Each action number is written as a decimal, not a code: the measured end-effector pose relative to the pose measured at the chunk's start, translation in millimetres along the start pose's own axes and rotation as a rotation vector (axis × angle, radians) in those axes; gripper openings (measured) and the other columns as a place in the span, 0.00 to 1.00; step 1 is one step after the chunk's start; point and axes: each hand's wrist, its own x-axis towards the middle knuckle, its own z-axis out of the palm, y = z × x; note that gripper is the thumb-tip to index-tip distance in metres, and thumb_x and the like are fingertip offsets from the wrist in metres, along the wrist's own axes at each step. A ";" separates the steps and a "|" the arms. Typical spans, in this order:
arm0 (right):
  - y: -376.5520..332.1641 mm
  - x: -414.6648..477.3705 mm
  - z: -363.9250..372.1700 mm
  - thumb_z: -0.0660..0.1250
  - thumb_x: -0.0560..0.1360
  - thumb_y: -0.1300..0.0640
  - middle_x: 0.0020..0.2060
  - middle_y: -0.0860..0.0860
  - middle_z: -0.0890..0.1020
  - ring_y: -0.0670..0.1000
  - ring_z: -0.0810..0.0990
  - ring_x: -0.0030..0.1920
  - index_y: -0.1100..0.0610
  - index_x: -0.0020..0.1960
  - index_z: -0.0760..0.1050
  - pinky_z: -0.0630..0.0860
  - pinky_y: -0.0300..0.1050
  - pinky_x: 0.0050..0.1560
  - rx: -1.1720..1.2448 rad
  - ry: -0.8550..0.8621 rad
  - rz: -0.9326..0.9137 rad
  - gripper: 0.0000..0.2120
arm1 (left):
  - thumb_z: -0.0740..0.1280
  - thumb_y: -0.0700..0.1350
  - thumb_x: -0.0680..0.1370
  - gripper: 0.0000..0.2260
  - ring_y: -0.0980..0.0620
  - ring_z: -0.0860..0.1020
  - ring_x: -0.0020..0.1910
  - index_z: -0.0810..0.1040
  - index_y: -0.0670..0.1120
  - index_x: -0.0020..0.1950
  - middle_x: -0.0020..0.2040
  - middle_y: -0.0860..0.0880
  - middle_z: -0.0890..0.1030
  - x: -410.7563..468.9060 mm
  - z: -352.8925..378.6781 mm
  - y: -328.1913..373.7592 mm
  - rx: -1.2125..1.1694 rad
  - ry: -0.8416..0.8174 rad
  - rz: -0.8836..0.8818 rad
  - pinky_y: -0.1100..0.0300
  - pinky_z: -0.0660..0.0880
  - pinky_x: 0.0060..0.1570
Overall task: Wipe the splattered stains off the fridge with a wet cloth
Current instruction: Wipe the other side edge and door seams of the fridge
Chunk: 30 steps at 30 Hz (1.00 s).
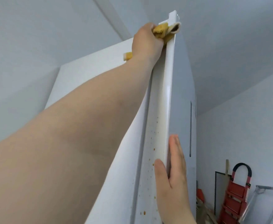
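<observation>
A tall white fridge rises in front of me, seen from below along its front left edge. Orange-brown splatter stains dot the narrow strip beside that edge, mostly in its lower half. My left hand is raised to the top of the fridge and grips a yellow cloth, pressing it against the upper edge; one end of the cloth sticks out below the wrist. My right hand holds the door edge lower down, thumb on the stained side and straight fingers flat on the front.
White walls and ceiling surround the fridge. At the lower right stand a red step ladder with a black handle, a metal rack, a framed panel and some clutter against the wall.
</observation>
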 end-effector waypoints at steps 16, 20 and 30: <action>-3.1 -1.9 3.4 0.49 0.62 0.36 0.60 0.17 0.43 0.22 0.43 0.65 0.27 0.59 0.47 0.42 0.15 0.59 0.003 0.011 0.003 0.26 | 0.59 0.40 0.78 0.15 0.59 0.69 0.52 0.74 0.50 0.64 0.53 0.56 0.74 -15.3 -32.9 -20.4 0.182 -0.412 0.164 0.76 0.62 0.41; -4.3 -1.4 1.0 0.53 0.66 0.48 0.57 0.13 0.45 0.22 0.44 0.65 0.28 0.58 0.50 0.44 0.17 0.61 0.061 -0.023 0.032 0.25 | 0.59 0.43 0.77 0.15 0.53 0.73 0.59 0.75 0.52 0.63 0.58 0.54 0.77 -20.7 -22.3 -25.0 0.102 -0.361 0.130 0.69 0.63 0.55; -9.6 -4.7 3.0 0.48 0.68 0.57 0.62 0.22 0.52 0.26 0.49 0.67 0.30 0.58 0.53 0.48 0.32 0.71 0.171 0.007 0.027 0.26 | 0.61 0.31 0.71 0.20 0.71 0.62 0.57 0.74 0.40 0.62 0.57 0.65 0.66 -151.5 -68.8 -76.6 -0.018 -0.507 0.271 0.85 0.56 0.56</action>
